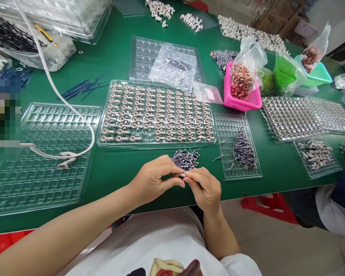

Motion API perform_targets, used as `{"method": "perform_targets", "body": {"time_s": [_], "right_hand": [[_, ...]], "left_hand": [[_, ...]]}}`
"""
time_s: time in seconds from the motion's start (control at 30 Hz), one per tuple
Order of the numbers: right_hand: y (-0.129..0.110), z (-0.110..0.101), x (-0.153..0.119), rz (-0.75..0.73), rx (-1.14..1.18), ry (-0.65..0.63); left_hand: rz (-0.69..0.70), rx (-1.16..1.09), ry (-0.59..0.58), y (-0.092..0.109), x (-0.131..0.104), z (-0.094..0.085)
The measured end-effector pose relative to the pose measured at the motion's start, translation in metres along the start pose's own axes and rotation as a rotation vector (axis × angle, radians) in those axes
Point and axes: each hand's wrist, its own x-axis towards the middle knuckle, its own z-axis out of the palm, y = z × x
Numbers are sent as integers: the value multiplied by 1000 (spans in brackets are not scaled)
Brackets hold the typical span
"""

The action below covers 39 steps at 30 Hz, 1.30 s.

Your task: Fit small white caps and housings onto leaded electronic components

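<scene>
My left hand (158,177) and my right hand (203,188) meet near the table's front edge, thumbs and forefingers pinched together. Between the fingertips is a small white plastic part (183,175), mostly hidden by the fingers. Just behind them lies a pile of small wired components (186,159) with dark bodies. Beyond that pile, a clear compartment tray (100,141) holds rows of white, stalked plastic shells with round cups; a few pockets in its front row are bare. To the right, another clear tray (225,168) carries a heap of similar wired components.
At left, a white cable (50,82) loops over a clear tray (40,191). Behind stand a bagged tray (138,57), a pink basket (243,103) with a bag of copper-coloured parts, and heaps of white shells (247,30). Another person's white sleeve (333,203) is at right.
</scene>
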Motion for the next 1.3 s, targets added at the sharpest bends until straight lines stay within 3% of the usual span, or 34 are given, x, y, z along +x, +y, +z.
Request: {"method": "perform_targets", "body": {"time_s": [0.17, 0.4, 0.6, 0.8, 1.0, 1.3], "right_hand": [[-2, 1, 0, 15, 10, 6], [-2, 0, -2, 90, 0, 47], [-1, -1, -1, 49, -2, 6], [-4, 0, -1, 177, 17, 29], [-3, -1, -3, 301, 42, 63], [-1, 1, -3, 299, 8, 46]], "left_hand": [[-30, 5, -10, 3, 1, -1], [-201, -82, -56, 8, 0, -6], [-203, -119, -51, 8, 2, -8], [-264, -158, -74, 9, 1, -6], [-142, 15, -41, 11, -1, -5], [-1, 139, -13, 8, -3, -1]]}}
